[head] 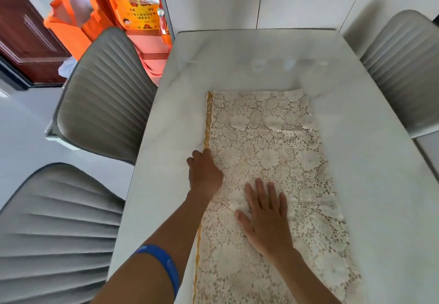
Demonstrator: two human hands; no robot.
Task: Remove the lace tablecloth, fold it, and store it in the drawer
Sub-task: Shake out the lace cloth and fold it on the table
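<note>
So we've got our right hand (266, 218) pressed flat on the lace tablecloth (273, 151), fingers spread wide, lace right under the palm. At about 10 o'clock from it our left hand (205, 173) sits on the cloth's gold-trimmed left edge, fingers curled, can't tell if they're actually pinching it. The cloth lies folded in a long strip on the white table (370, 161), running toward 12 o'clock.

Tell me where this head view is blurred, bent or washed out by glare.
Head view: glare and faint reflections whiten the far half of the table; wide-angle distortion bows the table's edges and stretches the chairs; the orange bags and shelf clutter look soft; the lace tablecloth and both hands, left and right, are fairly sharp.
</note>
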